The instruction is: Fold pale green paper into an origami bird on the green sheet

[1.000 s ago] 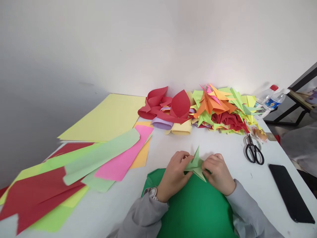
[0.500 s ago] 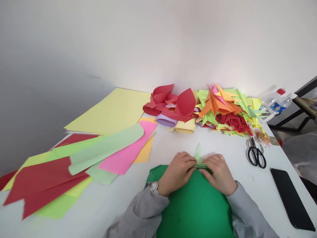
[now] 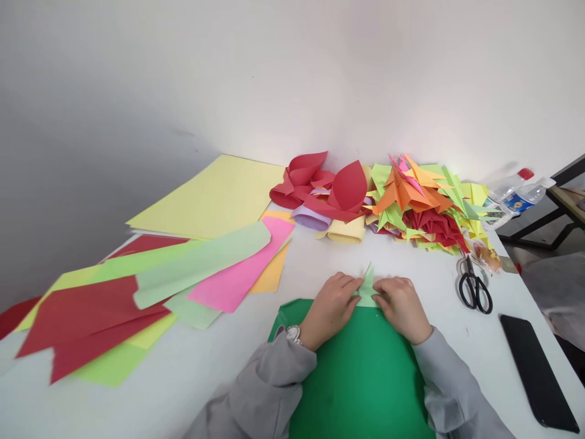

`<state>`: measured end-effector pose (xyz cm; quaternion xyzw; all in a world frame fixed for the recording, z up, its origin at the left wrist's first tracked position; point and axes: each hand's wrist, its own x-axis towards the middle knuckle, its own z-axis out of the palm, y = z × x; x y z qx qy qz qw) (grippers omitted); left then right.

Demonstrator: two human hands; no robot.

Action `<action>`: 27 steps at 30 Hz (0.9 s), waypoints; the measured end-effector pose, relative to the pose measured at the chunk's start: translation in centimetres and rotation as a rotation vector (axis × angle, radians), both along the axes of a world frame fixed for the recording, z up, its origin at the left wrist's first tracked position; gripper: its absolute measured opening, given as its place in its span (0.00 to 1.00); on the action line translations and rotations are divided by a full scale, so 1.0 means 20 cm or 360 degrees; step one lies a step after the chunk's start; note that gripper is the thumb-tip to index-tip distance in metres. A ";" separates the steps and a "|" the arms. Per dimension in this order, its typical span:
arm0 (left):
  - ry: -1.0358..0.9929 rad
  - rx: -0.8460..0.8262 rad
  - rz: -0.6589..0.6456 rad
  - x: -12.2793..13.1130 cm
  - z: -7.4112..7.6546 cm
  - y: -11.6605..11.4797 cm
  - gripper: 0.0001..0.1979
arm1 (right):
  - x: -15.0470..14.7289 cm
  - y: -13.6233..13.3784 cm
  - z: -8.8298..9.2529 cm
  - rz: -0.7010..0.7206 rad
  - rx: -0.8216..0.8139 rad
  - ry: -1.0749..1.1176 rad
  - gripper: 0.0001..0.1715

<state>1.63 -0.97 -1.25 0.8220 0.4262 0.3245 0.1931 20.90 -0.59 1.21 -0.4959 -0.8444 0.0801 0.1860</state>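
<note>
A small piece of light green folded paper stands with a pointed tip upward, just beyond the far edge of a green surface. My left hand pinches its left side between thumb and fingers. On the other side, my right hand has thumb and fingers closed on the paper's right edge. Both wrists rest near the green surface, and a watch is on the left one.
Coloured paper strips spread over the table's left, below a yellow sheet. Curled red paper and a pile of folded paper lie at the back. Scissors, a black phone and bottles are at right.
The folded green paper has turned, so its flat face now shows between my hands instead of its layered edge. My fingers have moved slightly apart, and the view has shifted a little.
</note>
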 end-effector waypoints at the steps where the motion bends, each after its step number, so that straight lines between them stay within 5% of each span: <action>1: 0.0009 -0.0003 0.0002 0.00 0.00 0.00 0.16 | 0.00 0.01 0.01 0.0004 -0.0026 -0.0027 0.06; 10: 0.0122 -0.0061 0.0026 0.02 0.03 0.04 0.13 | 0.00 0.16 0.13 0.0218 -0.0321 -0.0118 0.12; 17: 0.0327 -0.0083 -0.0097 0.01 0.07 0.13 0.05 | 0.04 0.26 0.06 0.0407 -0.0472 -0.0063 0.11; 27: 0.0694 0.0203 -0.0371 0.00 0.12 0.12 0.08 | 0.08 0.19 0.07 0.0686 -0.0168 -0.0078 0.04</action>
